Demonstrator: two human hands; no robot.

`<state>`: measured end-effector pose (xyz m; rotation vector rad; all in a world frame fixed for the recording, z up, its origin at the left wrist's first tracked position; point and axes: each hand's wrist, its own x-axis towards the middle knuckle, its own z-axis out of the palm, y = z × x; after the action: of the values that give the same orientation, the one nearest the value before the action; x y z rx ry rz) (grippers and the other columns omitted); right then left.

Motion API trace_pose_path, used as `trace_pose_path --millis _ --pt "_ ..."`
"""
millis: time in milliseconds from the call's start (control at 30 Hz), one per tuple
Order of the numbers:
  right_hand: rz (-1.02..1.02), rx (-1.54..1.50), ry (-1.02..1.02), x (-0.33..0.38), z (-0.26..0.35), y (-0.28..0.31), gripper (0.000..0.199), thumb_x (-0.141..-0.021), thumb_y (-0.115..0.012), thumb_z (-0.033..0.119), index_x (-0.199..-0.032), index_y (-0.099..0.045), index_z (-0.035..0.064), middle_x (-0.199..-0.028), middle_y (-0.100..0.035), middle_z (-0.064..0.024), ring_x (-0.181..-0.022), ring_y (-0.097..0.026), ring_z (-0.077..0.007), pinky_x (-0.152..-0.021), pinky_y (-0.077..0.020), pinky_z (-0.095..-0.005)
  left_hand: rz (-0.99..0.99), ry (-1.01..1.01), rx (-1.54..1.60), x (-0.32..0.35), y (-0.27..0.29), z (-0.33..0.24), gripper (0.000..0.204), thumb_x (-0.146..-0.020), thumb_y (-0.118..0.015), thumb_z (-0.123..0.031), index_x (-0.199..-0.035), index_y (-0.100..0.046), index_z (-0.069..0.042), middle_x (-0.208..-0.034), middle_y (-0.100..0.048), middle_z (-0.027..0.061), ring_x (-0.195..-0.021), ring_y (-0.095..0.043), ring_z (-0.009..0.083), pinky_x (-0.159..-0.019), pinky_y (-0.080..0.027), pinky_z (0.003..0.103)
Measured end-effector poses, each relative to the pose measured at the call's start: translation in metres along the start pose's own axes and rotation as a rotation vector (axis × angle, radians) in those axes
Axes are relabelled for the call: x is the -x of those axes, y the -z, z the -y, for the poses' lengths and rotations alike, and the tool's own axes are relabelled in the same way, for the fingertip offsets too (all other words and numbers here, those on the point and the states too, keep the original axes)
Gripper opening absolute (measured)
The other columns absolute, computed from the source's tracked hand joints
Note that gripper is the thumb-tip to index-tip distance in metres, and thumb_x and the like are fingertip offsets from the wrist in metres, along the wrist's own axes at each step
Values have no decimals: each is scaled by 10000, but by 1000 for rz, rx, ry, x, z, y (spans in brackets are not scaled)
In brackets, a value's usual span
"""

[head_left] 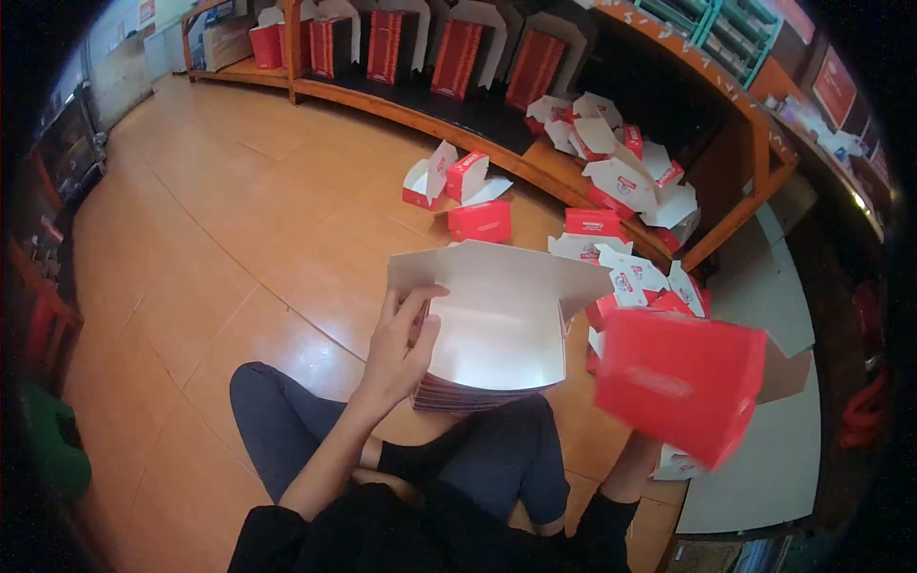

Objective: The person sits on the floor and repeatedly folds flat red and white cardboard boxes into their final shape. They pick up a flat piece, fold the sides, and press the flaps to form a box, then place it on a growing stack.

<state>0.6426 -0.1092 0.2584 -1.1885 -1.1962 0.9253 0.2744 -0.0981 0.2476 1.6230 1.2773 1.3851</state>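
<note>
Over my crossed legs rests a stack of nested cardboard food boxes [497, 339], the top one showing its white inside and a raised flap. My left hand [401, 334] grips the stack's left side, thumb and fingers at the rim. To the right, a red folded box [678, 382] is up in the air at the end of my right forearm [635, 463]. That box hides my right hand and its fingers; its edges are slightly blurred.
Folded red and white boxes [630, 277] lie heaped on the floor at right, spilling from a low wooden shelf [411, 115]. A few more boxes [478, 220] sit ahead of the stack. Stacks of red cartons [458, 62] line the shelf. Flat white board [755, 458] lies at right.
</note>
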Motion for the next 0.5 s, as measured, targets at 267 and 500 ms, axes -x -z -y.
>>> trace_pose_path --millis 267,500 --pt "464 818 292 -38 27 -111 322 -826 -679 117 -1125 -620 14 -1021 -662 -145 -931 -633 -236 -819 -505 -365 -73 -68 -106 19 12 10 323 -873 -581 -194 -1159 -572 -43 -1051 -502 202 -929 -585 367 -782 -492 413" --pt "390 1271 487 -53 25 -103 311 -778 -643 82 -1079 -625 7 -1054 -654 -178 -1003 -608 -348 -876 -482 -398 -85 37 -96 20 14 3 308 -812 -617 -222 -1083 -626 -76 -1041 -558 196 -940 -604 369 -783 -507 425"
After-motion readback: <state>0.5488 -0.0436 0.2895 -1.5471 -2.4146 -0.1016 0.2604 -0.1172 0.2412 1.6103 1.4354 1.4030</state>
